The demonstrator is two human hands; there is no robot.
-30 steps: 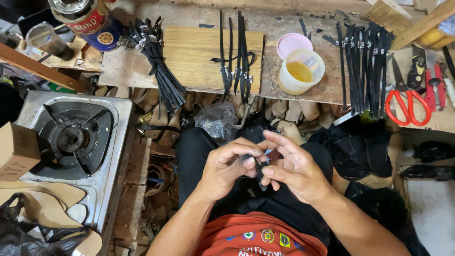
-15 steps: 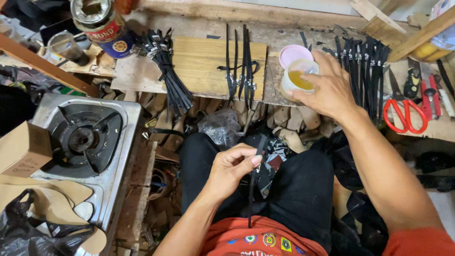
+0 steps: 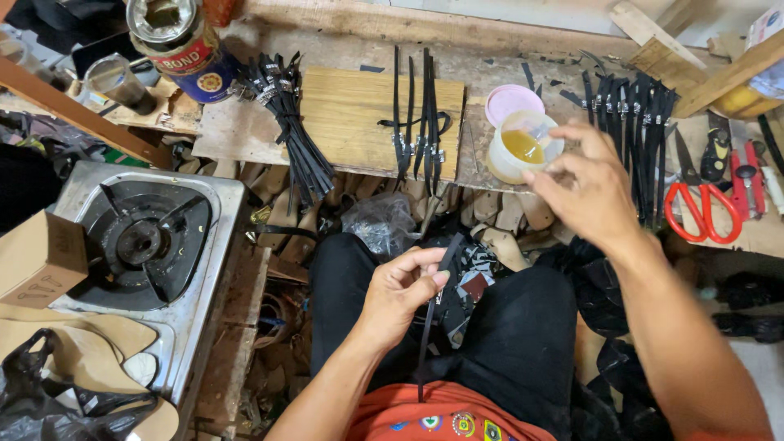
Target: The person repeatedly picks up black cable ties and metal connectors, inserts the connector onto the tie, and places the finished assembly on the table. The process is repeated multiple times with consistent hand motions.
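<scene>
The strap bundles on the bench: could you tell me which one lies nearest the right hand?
The bundle right of the glue cup, just behind the right hand; the other two lie farther left.

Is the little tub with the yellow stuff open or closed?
Open. The small tub shows its yellow liquid from above, and its pink lid lies beside it on the bench. The right hand reaches at its rim.

Both forearms are bare down to each hand, no sleeves showing. Black trousers cover the legs; above them, an orange shirt with small coloured emblems.
</scene>
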